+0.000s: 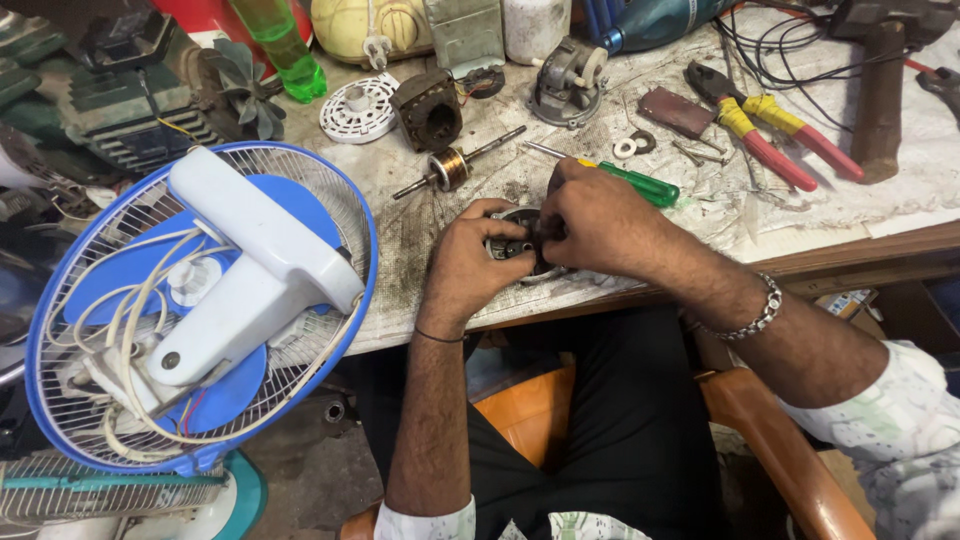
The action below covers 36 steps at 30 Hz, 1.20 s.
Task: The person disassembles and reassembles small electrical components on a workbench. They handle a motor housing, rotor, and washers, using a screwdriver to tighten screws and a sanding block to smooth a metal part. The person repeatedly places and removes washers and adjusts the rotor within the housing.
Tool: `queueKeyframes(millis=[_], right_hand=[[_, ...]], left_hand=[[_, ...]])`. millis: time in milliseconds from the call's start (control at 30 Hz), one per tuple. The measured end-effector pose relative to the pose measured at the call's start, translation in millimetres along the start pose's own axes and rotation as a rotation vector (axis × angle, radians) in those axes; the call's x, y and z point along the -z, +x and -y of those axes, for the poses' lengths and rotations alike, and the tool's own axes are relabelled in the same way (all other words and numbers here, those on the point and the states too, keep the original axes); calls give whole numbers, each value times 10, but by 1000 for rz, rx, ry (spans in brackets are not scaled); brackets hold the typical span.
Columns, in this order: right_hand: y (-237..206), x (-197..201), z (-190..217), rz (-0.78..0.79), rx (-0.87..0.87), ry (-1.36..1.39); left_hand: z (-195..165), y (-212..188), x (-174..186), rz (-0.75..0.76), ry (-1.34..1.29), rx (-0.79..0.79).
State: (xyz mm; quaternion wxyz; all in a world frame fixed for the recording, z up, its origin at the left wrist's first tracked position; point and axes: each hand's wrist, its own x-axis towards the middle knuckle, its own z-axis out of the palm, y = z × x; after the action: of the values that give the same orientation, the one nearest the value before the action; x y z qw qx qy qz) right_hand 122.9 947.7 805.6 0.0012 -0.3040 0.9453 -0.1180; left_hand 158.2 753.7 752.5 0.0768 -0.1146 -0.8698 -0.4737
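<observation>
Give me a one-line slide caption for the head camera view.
Both hands, left and right, grip a round metal motor part at the bench edge, beside a blue table fan.

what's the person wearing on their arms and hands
Both hands are bare, no gloves. The left hand has a thin dark band at the wrist; the right hand has a silver chain bracelet. Both sleeves are pale and patterned, pushed up.

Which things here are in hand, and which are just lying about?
In hand:
left hand and right hand, both on the round grey metal motor housing.

Lying about:
green-handled screwdriver
copper-wound rotor on its shaft
red and yellow handled pliers
blue and white caged fan
white slotted plastic disc
</observation>
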Motion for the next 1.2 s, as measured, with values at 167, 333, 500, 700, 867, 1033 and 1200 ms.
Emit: queueKeyframes(millis=[167, 333, 500, 700, 867, 1033, 1200], right_hand=[[15, 3, 3, 19, -4, 15], [-12, 19, 17, 3, -18, -20], [-22, 14, 35, -33, -5, 38], [-41, -1, 7, -39, 2, 45], [-49, -25, 8, -47, -10, 6], [-50, -25, 26, -38, -7, 48], [-51, -10, 33, 0, -40, 32]], left_hand=[[-17, 12, 2, 21, 12, 50], [-6, 3, -1, 2, 14, 6], [7, -4, 6, 0, -11, -6], [25, 0, -4, -8, -22, -27], [39, -3, -5, -12, -6, -44], [26, -12, 1, -8, -18, -39], [26, -10, -1, 2, 1, -31]])
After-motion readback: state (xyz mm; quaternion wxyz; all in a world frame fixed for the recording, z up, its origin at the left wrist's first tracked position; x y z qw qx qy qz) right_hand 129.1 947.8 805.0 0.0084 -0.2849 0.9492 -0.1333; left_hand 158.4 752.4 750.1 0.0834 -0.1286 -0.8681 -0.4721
